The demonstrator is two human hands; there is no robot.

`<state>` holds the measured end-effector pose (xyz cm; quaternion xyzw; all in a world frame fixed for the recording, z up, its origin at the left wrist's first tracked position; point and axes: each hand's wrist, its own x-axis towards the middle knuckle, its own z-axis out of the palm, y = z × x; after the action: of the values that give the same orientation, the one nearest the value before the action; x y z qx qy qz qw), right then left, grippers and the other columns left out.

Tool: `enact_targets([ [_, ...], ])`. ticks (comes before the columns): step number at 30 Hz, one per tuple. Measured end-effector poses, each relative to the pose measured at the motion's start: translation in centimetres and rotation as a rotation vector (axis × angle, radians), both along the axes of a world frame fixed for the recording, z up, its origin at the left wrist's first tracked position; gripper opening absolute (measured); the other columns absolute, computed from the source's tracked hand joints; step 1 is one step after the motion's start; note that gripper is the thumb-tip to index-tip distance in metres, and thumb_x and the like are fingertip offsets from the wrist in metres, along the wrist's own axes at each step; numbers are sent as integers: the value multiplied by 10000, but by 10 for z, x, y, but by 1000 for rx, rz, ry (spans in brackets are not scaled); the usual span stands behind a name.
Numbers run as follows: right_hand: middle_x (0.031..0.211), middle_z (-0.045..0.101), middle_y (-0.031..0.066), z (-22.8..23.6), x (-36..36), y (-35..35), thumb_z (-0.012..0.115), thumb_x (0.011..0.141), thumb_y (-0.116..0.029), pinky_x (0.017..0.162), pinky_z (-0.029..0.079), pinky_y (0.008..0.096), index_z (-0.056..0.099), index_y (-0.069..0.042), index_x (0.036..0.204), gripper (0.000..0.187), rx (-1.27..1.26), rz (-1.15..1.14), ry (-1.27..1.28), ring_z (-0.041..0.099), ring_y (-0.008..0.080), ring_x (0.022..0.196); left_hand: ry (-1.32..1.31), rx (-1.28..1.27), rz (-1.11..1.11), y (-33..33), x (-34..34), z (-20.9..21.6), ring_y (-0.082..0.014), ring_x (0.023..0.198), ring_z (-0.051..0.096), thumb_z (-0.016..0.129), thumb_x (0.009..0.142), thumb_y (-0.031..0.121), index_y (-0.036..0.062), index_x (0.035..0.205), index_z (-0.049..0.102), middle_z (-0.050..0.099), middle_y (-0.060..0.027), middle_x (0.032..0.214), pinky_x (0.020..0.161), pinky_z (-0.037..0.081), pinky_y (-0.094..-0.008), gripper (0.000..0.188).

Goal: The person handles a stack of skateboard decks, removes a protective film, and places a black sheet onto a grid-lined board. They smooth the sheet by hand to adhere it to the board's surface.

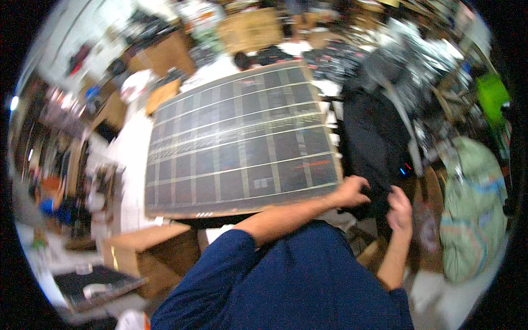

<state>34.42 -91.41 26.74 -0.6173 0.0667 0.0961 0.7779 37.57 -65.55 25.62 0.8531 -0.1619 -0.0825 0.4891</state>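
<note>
A dark piece of black cloth, perhaps a garment, lies in a long heap along the right side of the work table. Small blue and red marks show near its right edge. My left hand reaches across my body and has its fingers curled on the cloth's near end. To the right of it, my right hand pinches the cloth's near edge. Motion blur softens both hands, and some fingertips are hidden in the fabric. Beside the cloth, a large dark board with a pale taped grid covers much of the table.
Shiny plastic bags pile up behind the cloth. At the right stands a bulky pale green sack, with a bright green item beyond it. An open cardboard box sits below the table's front left. More boxes line the back.
</note>
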Motion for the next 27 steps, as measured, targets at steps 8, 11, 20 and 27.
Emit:
enact_targets([
  [8, 1337, 710, 106, -4, 134, -122, 658, 924, -412, 1056, 523, 543, 686, -71, 1338, 537, 296, -610, 234, 662, 354, 1189, -67, -7, -42, 11, -30, 3, -435, 1254, 618, 846, 794, 166, 24, 1464, 516, 612, -257, 1394, 1017, 548, -520, 760],
  [11, 1431, 657, 143, 87, 151, -68, 556, 1030, -383, 1090, 527, 539, 604, -69, 1453, 528, 270, -178, -150, 649, 374, 1250, -392, -221, 60, 24, -27, 57, -447, 1416, 485, 857, 789, 213, -5, 1593, 342, 453, -287, 1553, 1149, 463, -495, 979],
  [20, 1413, 638, 152, 189, 70, 182, 643, 1061, -111, 1082, 516, 407, 440, -29, 1551, 537, 84, 242, -587, 643, 263, 1239, -764, -621, 479, 92, -79, 169, -523, 1207, 592, 666, 844, -40, -25, 1516, 413, 586, -303, 1321, 1045, 517, -481, 718],
  [27, 1320, 684, 157, 213, -5, 291, 625, 1064, -78, 959, 580, 356, 471, -30, 1489, 455, 56, 236, -400, 703, 234, 1126, -515, -633, 531, 171, -145, 159, -452, 913, 667, 779, 882, 103, -58, 1067, 677, 683, -251, 940, 781, 532, -460, 265],
])
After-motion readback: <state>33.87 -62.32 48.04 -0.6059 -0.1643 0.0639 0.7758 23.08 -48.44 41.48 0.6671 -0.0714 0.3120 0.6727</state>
